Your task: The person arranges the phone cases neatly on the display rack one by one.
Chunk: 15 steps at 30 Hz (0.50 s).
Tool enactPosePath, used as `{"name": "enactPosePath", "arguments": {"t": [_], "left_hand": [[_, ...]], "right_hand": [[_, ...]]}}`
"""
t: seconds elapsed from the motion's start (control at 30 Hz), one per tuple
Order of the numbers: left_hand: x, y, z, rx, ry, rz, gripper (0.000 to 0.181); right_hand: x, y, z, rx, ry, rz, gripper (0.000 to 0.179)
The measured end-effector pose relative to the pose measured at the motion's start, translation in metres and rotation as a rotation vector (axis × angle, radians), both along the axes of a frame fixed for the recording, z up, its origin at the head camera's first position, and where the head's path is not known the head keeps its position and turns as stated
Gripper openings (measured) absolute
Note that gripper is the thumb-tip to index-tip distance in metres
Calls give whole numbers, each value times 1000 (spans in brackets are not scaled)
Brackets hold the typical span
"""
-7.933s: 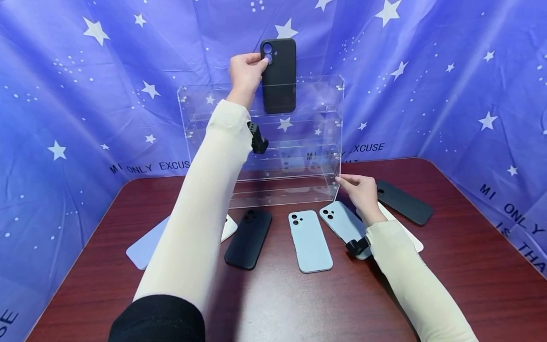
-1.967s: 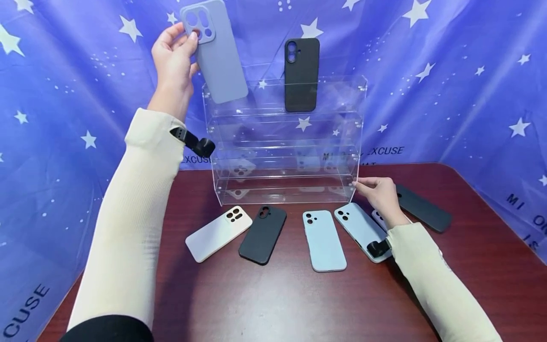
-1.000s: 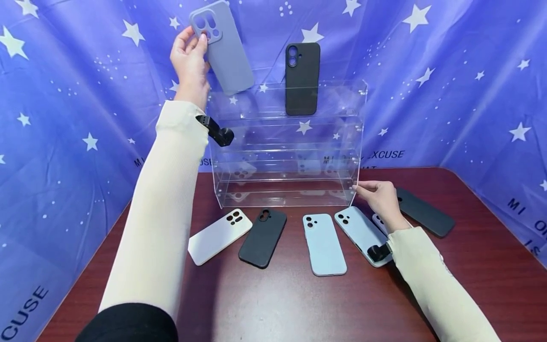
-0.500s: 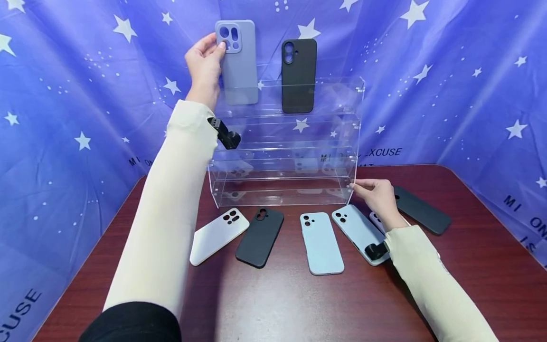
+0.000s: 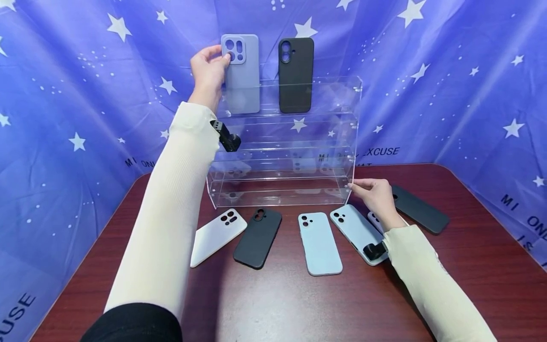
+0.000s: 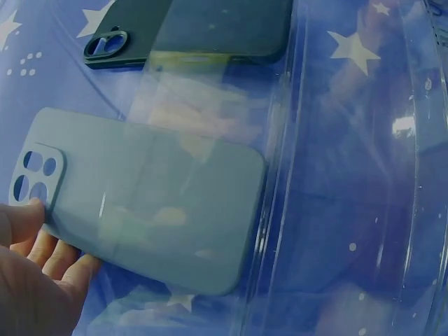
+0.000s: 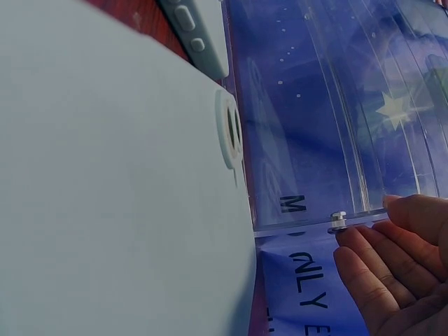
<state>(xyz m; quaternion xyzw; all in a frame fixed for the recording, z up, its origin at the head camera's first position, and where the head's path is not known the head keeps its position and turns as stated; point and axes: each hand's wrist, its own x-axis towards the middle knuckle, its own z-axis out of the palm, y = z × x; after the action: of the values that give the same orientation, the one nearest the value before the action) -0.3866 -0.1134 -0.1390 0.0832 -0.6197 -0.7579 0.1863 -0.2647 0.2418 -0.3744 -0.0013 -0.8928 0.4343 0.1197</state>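
Observation:
With thumb and fingers, my left hand pinches a lavender-blue phone case by its camera corner. The case stands upright at the left of the top tier of a clear acrylic display rack, its lower part behind the tier's front panel. Beside it on the same tier stands a black phone case. In the left wrist view, the thumb lies at the case's camera cutouts. My right hand pinches the rack's lower right side edge; in the right wrist view, its fingers sit beside a small metal fastener.
On the dark red table, in front of the rack, lie a white case, a black case and two pale blue cases. Farther right are a dark case and one mostly hidden under the right arm. A starry blue curtain hangs behind.
After the black case was stood on the top tier, my left hand brought the lavender-blue case over the rack, straightened it from a tilt and lowered it beside the black one. The right hand stays put.

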Motion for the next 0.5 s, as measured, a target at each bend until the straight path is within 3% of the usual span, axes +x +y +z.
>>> {"name": "enactPosePath", "arguments": {"t": [0.2, 0.5], "left_hand": [[0, -4, -3, 26, -44, -35, 28], [0, -3, -3, 2, -40, -9, 31]], "right_hand": [[1, 0, 1, -14, -8, 4, 36], [-1, 1, -1, 4, -3, -6, 36]]}}
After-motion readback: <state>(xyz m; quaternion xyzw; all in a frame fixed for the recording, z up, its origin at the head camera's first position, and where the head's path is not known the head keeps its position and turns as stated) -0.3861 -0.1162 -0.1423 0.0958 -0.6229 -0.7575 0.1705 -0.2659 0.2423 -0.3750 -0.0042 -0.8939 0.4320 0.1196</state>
